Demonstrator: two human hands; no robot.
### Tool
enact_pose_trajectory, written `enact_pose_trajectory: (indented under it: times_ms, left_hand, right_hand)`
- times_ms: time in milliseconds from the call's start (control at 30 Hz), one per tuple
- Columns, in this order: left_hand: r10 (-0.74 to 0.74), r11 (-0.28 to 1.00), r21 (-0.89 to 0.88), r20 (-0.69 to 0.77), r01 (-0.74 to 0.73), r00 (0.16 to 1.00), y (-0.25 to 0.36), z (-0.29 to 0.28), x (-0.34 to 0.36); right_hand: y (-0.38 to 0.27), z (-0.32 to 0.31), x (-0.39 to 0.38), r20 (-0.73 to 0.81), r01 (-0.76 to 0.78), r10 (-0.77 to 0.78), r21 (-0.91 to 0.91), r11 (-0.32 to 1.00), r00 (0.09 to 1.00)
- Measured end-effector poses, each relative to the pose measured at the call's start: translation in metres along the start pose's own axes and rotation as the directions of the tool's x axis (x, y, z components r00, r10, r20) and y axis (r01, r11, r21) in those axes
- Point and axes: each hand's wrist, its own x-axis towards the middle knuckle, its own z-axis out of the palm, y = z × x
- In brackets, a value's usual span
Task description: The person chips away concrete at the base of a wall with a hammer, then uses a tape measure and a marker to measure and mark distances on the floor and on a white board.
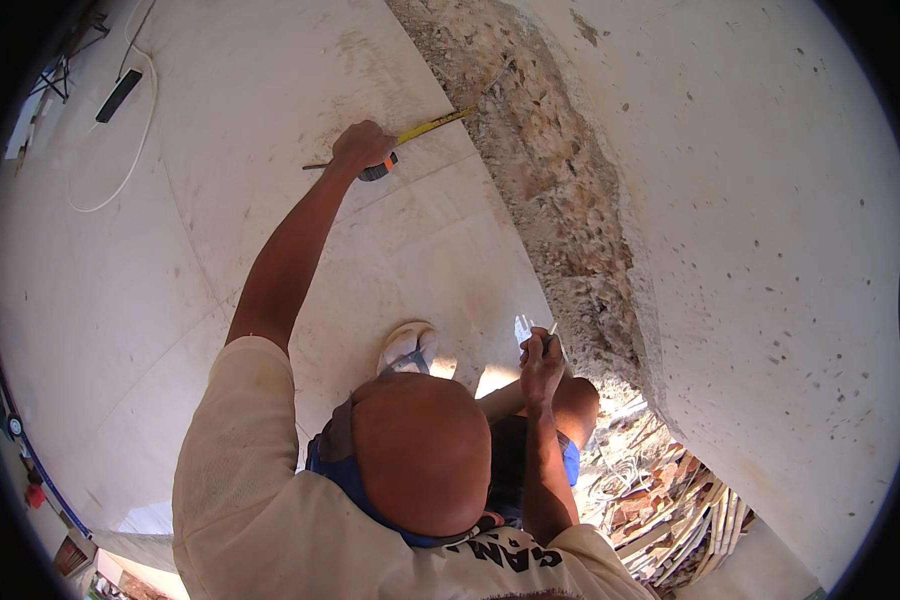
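Note:
My left hand (365, 145) is closed around a black and orange tape measure (378, 168) above the large pale tiles (410, 220). Its yellow blade (435, 125) reaches right to the tile edge, at the rough strip. A thin dark rod (315, 166) sticks out to the left of this hand; its kind does not show. Nearer to me, beside my bent right knee (575, 405), my right hand (541, 365) pinches a small dark thing with a pale tip (554, 328). My left knee (425, 455) hides part of the floor.
A strip of rough broken concrete (560, 190) runs between the tiles and the speckled white wall (770, 240). Wood strips and rubble (675, 510) lie at the lower right. At the upper left are a dark power strip (118, 96) and a white cable (140, 165).

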Motion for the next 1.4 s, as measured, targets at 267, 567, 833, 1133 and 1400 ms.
enact_pose_trajectory:
  times_ms: [267, 567, 833, 1133, 1400]
  left_hand:
    - [-0.111, 0.975, -0.190, 0.014, 0.112, 0.994, 0.000, 0.024, -0.012]
    - [-0.145, 0.968, -0.185, 0.131, 0.168, 0.981, 0.019, 0.021, -0.028]
    - [-0.087, 0.968, -0.228, 0.093, 0.106, 0.992, 0.023, 0.050, -0.041]
    - [-0.121, 0.970, -0.200, 0.084, 0.135, 0.989, 0.033, 0.053, -0.050]
    - [-0.134, 0.979, -0.144, 0.097, 0.147, 0.986, 0.038, 0.051, -0.048]
  right_hand:
    - [0.014, 0.005, 0.006, 0.019, -0.015, 0.016, -0.060, 0.998, 1.000]
    - [0.045, 0.011, 0.021, 0.045, 0.012, -0.007, -0.120, 0.993, 0.999]
    - [0.060, 0.016, 0.030, 0.077, 0.029, -0.017, -0.158, 0.987, 0.997]
    - [0.061, 0.016, 0.031, 0.079, 0.036, -0.022, -0.183, 0.982, 0.997]
    - [0.079, 0.021, 0.036, 0.065, 0.095, -0.087, -0.121, 0.988, 0.994]
